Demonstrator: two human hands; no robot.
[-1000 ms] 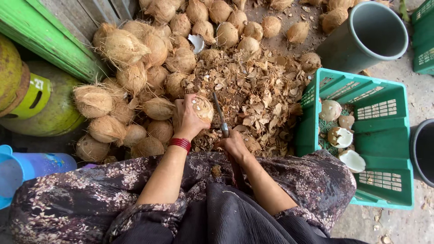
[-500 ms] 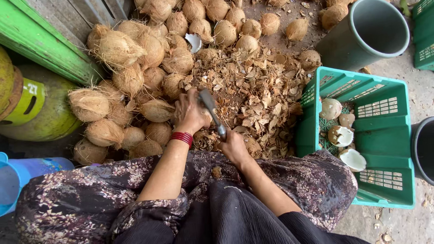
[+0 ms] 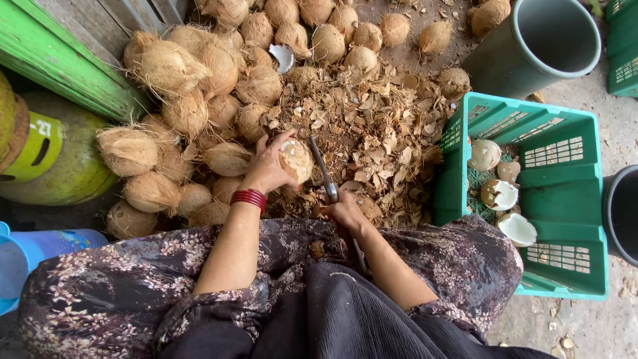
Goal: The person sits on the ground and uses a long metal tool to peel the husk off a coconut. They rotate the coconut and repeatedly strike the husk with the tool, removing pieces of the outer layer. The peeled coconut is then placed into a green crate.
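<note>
A: Left hand (image 3: 269,166)?
B: Curled about a pale, partly husked coconut (image 3: 296,159), fingers wrapped over its top and side. Held just above the husk heap (image 3: 379,139). Red bangles (image 3: 248,197) at the wrist.

A: Right hand (image 3: 345,211)?
B: Closed in a fist on the handle of a knife (image 3: 323,174). Blade runs up and away from the body; its upper end is just beside the coconut. Contact: cannot tell.

A: Surroundings?
B: Unhusked coconuts (image 3: 186,100) piled left and behind, against a green board (image 3: 60,60). Green crate (image 3: 565,199) to the right, well apart from the hands, holding a few white peeled pieces (image 3: 498,194). Grey bin (image 3: 538,43) beyond the crate. Blue tub (image 3: 33,256) at lower left. Yellow-green cylinder (image 3: 66,166) behind it.

A: Posture?
B: Person sits over the work, patterned cloth (image 3: 133,286) across the knees.
</note>
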